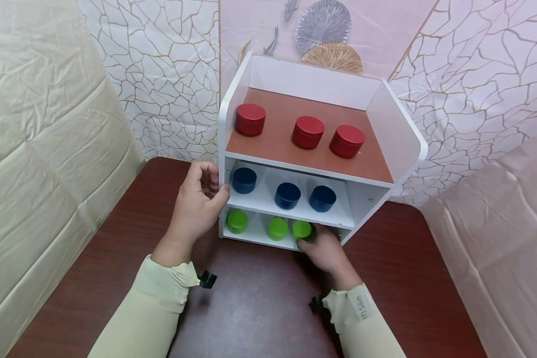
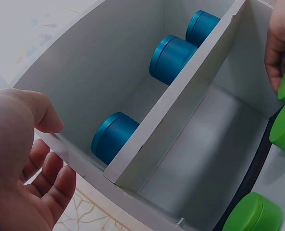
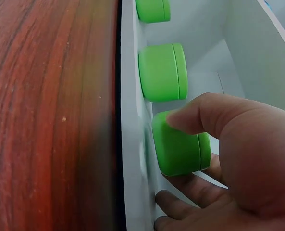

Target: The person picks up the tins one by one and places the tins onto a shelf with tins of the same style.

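Observation:
A white shelf unit (image 1: 402, 134) stands on the table, with round lidded tins on its levels. My left hand (image 1: 199, 199) is at its left side panel, thumb over the front edge and loosely bent fingers along the outside. On the bottom level, my right hand (image 1: 324, 248) grips the rightmost green tin (image 3: 178, 147), thumb on one side and fingers around the other. A second green tin (image 3: 161, 72) stands close beside it, and a third green tin (image 1: 237, 221) is at the left end. The right fingers are partly hidden behind the held tin in the right wrist view.
Three blue tins, one at the left (image 1: 244, 180), stand on the middle level. On the brown top sit three red tins, the leftmost (image 1: 250, 119) near the side panel. The dark red table (image 1: 250, 298) extends in front, with patterned cloth (image 1: 170, 74) behind.

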Action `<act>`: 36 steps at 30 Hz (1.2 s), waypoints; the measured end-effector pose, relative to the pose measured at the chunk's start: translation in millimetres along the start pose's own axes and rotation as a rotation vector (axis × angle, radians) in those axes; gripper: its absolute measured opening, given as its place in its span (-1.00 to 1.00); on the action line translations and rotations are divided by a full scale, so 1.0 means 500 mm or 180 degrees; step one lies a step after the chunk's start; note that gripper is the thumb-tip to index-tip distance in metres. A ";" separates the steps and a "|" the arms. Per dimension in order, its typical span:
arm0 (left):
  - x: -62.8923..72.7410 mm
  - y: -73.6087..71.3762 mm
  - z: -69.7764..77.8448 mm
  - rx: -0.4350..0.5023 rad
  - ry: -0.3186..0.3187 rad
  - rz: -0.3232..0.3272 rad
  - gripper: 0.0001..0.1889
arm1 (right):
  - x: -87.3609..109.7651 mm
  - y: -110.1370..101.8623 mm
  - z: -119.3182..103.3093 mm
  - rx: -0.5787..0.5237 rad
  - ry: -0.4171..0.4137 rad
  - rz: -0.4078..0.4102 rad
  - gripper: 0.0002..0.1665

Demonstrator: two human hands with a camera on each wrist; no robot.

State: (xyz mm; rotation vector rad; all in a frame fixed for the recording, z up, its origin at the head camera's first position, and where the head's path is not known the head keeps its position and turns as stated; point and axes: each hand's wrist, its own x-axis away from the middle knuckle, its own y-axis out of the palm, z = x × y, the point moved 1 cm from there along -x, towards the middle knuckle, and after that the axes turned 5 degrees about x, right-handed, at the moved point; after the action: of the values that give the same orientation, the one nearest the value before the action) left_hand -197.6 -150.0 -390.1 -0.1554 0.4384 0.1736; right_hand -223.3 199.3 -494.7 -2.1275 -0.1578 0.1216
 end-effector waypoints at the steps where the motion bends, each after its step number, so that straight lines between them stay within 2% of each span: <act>1: 0.000 0.000 0.000 -0.0008 0.0004 0.0001 -0.65 | 0.000 0.001 0.001 0.0018 -0.0004 0.0007 -0.10; 7: 0.000 0.001 0.000 -0.0035 0.0019 -0.0001 -0.65 | 0.002 0.003 0.003 0.0074 -0.0007 0.0010 -0.14; 36: 0.000 0.000 0.003 -0.0040 0.0038 -0.0012 -0.65 | -0.003 0.012 0.005 0.0234 -0.0048 -0.0032 -0.06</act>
State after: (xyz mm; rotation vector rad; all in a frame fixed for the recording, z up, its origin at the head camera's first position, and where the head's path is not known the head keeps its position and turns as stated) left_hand -196.8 -149.7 -388.9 -0.1696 0.4490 0.1718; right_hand -224.8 198.2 -501.0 -2.0526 -0.1702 0.1355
